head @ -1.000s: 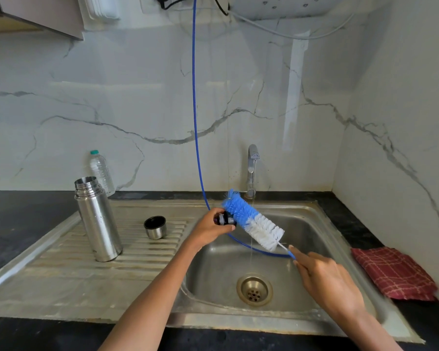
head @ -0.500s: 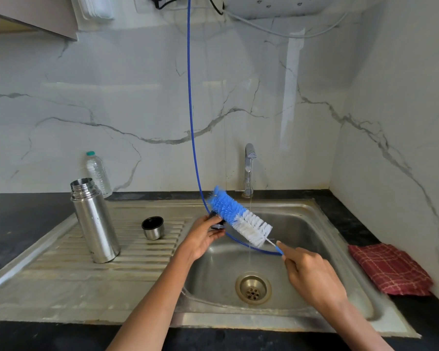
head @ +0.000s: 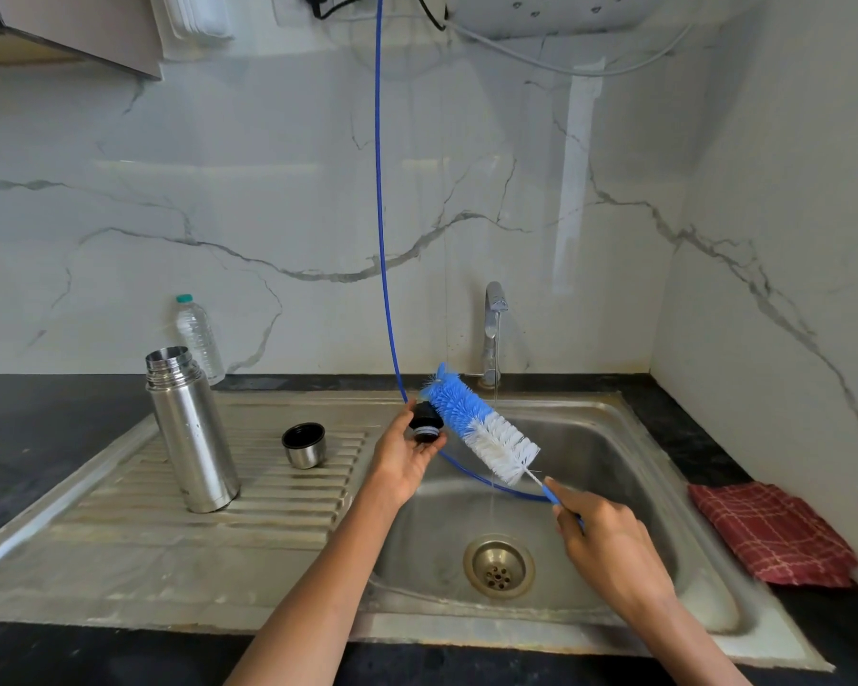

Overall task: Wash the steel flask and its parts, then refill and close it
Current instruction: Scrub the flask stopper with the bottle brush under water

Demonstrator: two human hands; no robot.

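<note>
The steel flask [head: 191,433] stands upright and uncapped on the ribbed drainboard at the left. Its steel cup lid [head: 304,445] sits mouth up a little to the right of it. My left hand [head: 403,458] holds the black stopper [head: 425,422] over the left rim of the sink basin. My right hand [head: 600,542] grips the handle of a blue and white bottle brush [head: 481,429], and the brush's blue bristles lie against the stopper. A thin stream of water falls from the tap [head: 492,329] behind the brush.
A clear plastic bottle [head: 199,339] stands against the marble wall behind the flask. A blue hose [head: 380,215] hangs down into the sink [head: 630,467]. A red checked cloth [head: 771,534] lies on the black counter at the right. The drain [head: 499,565] sits mid-basin.
Both hands and the brush have shifted slightly left and up over the basin. The stopper has turned in my left hand, so its threaded end now shows.
</note>
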